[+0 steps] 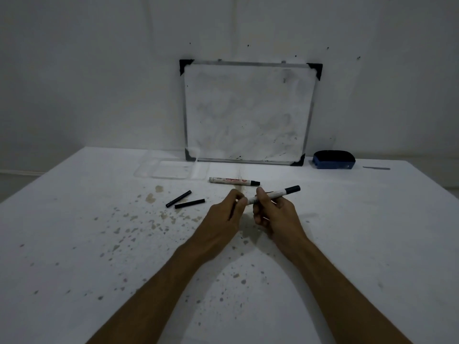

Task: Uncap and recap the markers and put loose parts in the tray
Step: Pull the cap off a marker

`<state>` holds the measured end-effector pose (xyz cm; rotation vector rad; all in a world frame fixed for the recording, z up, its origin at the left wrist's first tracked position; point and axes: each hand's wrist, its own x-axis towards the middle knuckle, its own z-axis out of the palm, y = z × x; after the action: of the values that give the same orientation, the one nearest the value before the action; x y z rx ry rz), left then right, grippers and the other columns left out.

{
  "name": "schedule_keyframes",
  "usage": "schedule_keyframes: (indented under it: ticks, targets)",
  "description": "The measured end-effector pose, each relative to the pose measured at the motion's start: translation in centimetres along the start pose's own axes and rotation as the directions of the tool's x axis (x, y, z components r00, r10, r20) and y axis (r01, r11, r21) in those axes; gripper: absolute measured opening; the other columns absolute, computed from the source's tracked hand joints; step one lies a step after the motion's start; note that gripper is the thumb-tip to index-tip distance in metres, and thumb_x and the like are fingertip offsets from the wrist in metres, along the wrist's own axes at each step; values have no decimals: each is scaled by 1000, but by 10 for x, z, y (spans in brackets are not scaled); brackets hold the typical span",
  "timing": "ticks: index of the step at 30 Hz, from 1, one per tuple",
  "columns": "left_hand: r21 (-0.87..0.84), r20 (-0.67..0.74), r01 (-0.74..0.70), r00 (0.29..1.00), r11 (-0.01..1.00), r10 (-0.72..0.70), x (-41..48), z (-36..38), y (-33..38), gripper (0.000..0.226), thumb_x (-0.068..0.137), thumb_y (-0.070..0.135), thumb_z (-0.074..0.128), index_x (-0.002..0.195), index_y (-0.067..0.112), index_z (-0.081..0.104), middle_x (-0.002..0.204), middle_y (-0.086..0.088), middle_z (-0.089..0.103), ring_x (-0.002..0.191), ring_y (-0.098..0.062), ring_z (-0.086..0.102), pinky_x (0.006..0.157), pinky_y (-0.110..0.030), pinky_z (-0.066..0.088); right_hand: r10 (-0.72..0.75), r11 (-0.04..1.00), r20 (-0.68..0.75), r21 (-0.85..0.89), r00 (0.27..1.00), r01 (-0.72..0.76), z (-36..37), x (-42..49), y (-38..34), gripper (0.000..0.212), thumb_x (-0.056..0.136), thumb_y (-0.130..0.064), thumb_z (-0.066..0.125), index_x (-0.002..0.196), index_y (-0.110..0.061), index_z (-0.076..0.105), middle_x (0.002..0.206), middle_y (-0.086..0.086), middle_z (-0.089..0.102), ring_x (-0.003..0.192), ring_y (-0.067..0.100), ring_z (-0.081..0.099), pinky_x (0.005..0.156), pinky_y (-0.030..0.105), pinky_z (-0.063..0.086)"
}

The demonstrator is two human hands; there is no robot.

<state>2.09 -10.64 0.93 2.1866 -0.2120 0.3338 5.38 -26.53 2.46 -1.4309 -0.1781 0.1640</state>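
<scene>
A white marker is held above the table by the right hand, fingers clamped on its barrel; its near end is pinched by the left hand.

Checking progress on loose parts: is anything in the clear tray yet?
No, the clear tray looks empty; two black parts lie on the table.

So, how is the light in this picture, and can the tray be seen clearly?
Head view: dim, flat light, with a soft shadow under both hands; the clear tray is faint against the white table; the marker in the right hand is slightly soft; wide-angle bending shows at the table edges.
</scene>
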Motion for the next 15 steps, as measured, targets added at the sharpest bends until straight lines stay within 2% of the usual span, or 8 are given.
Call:
schedule_keyframes:
  ticks: [2,5,7,9,11,13,15]
  targets:
    - [-13,15,26,1000,1000,-26,2,3,1,33,111,48,31,88,31,49,68,5,52,56,-7,43,55,-24,39,-31,999,-8,-42,999,31,0,-1,1,36,99,-40,61,91,-6,69,68,4,65,54,12,57,50,21,47]
    - [-312,71,228,974,922,-217,10,0,5,48,110,50,31,73,23,43,60,9,42,53,-10,34,53,-26,32,-127,986,30,-102,991,129,2,-3,1,32,101,-34,58,90,-6,69,67,4,66,55,12,56,50,20,45]
    - [-395,110,271,962,878,-248,11,-1,6,51,110,53,31,71,22,44,57,12,40,51,-9,32,51,-25,30,-140,983,18,-122,990,141,2,-3,1,34,101,-35,58,89,-6,70,66,4,65,54,11,55,49,19,44]
    - [-261,82,195,980,945,-179,6,2,5,46,109,55,29,87,23,54,63,11,48,53,-7,39,54,-25,36,-98,991,-27,-91,995,96,3,-2,1,36,100,-38,59,89,-6,71,66,3,65,53,11,55,48,21,44]
    - [-63,47,69,997,996,-66,1,6,3,33,110,51,29,104,28,52,68,7,53,52,-3,43,52,-19,39,-51,999,-47,-22,998,50,2,-1,1,38,99,-40,61,93,-4,71,67,5,63,53,13,55,50,23,46]
    - [59,6,-30,1000,998,29,1,8,3,25,111,44,30,103,29,49,65,7,53,49,-4,48,48,-17,39,-27,1000,-45,10,999,28,2,0,2,41,98,-40,61,96,0,68,67,6,61,52,13,54,49,23,46]
    - [116,-23,-63,998,991,66,1,7,3,25,112,41,30,100,28,49,63,6,53,50,-6,49,48,-19,40,-18,1000,-34,10,999,18,2,1,2,41,99,-40,60,96,0,67,67,5,61,52,12,53,50,23,46]
